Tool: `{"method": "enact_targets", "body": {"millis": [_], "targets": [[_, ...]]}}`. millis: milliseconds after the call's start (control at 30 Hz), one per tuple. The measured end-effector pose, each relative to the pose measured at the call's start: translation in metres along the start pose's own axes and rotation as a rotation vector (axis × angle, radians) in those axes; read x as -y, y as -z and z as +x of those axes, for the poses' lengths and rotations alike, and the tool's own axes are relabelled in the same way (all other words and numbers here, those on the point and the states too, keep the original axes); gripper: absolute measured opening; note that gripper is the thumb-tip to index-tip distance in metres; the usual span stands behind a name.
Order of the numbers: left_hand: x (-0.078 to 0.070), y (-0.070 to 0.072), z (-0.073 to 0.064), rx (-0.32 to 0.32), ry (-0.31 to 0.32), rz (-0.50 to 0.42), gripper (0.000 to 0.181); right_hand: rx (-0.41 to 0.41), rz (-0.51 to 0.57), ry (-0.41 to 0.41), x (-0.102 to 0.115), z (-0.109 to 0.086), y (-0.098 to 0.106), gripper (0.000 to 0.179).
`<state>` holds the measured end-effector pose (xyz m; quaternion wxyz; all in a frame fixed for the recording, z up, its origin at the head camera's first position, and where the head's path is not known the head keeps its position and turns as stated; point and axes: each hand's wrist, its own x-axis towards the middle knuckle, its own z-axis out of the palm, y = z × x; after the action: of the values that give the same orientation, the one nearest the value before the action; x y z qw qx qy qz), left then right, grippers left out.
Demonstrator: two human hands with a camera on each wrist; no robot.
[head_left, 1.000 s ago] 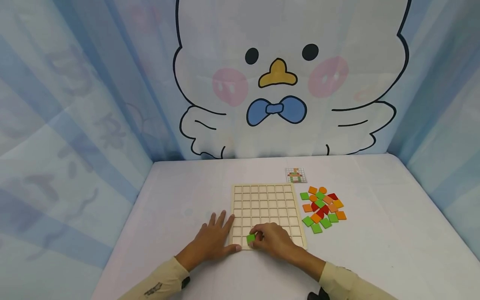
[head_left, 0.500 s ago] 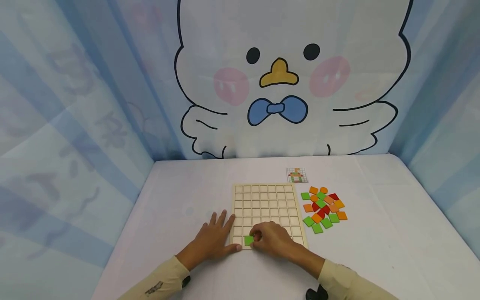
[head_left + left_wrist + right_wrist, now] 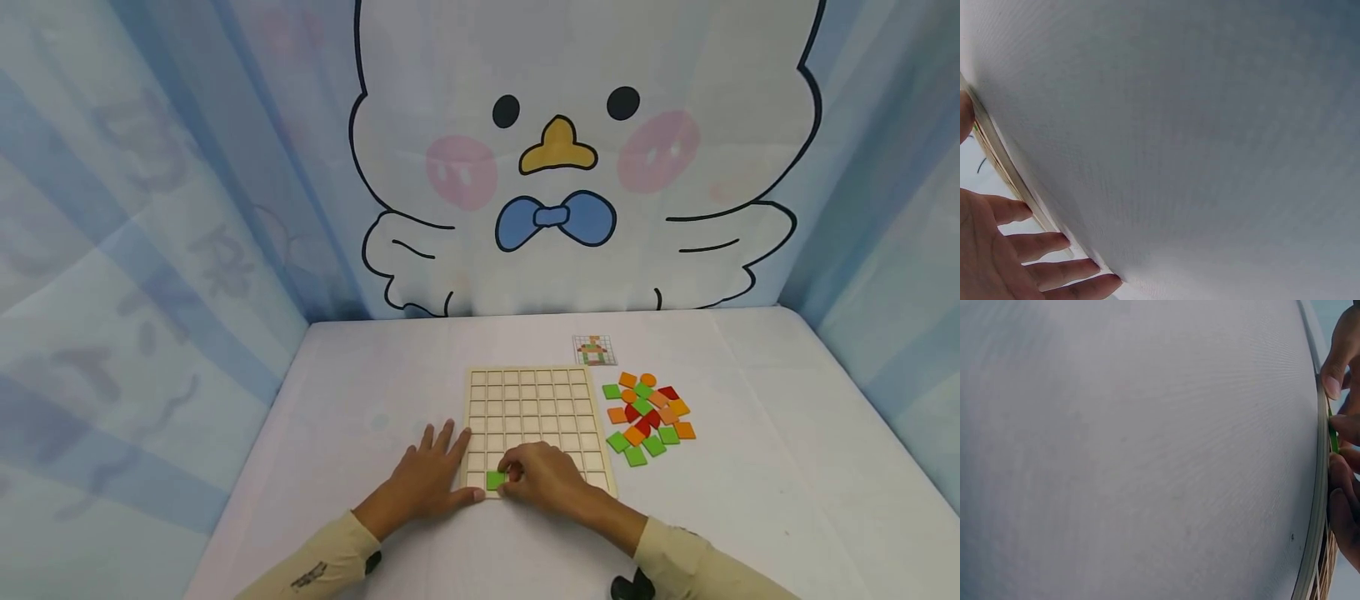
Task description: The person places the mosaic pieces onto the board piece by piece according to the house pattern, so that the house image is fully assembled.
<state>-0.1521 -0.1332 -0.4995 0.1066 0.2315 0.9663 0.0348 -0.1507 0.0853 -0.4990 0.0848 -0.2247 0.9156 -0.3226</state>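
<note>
A wooden grid board (image 3: 528,408) lies on the table. In its bottom row, second cell from the left, sits a green square tile (image 3: 495,481). My right hand (image 3: 546,478) has its fingers curled at the tile's right side, with thumb and fingertips on it; the right wrist view shows the green tile (image 3: 1334,435) edge-on among the fingertips. My left hand (image 3: 424,477) lies spread at the board's lower left, index finger and thumb against the board's edge. From the left wrist, those straight fingers (image 3: 1054,272) reach along the board's side.
Right of the board lies a loose pile of green, orange and red tiles (image 3: 642,407), some square, some round or curved. A small pattern card (image 3: 595,350) sits behind the board's right corner. A printed curtain hangs behind the white table (image 3: 360,375).
The green tile has shifted slightly left and gone from tilted to flat and square in its cell. My right hand has barely moved; the left hand stays put.
</note>
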Motion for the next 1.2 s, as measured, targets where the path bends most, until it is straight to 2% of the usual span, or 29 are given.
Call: {"method": "enact_targets", "body": {"millis": [767,1000,1200], "targets": [[0.001,-0.003,0.003,-0.002,0.004,0.009,0.095,0.006,-0.014,0.015,0.000,0.002,0.001,0.021],[-0.001,0.001,0.001,-0.002,0.003,0.008,0.094,0.046,0.004,-0.002,0.000,-0.001,0.006,0.026],[-0.003,0.005,-0.002,0.006,0.003,-0.027,0.093,0.067,0.037,0.035,-0.009,-0.006,0.015,0.029]]}}
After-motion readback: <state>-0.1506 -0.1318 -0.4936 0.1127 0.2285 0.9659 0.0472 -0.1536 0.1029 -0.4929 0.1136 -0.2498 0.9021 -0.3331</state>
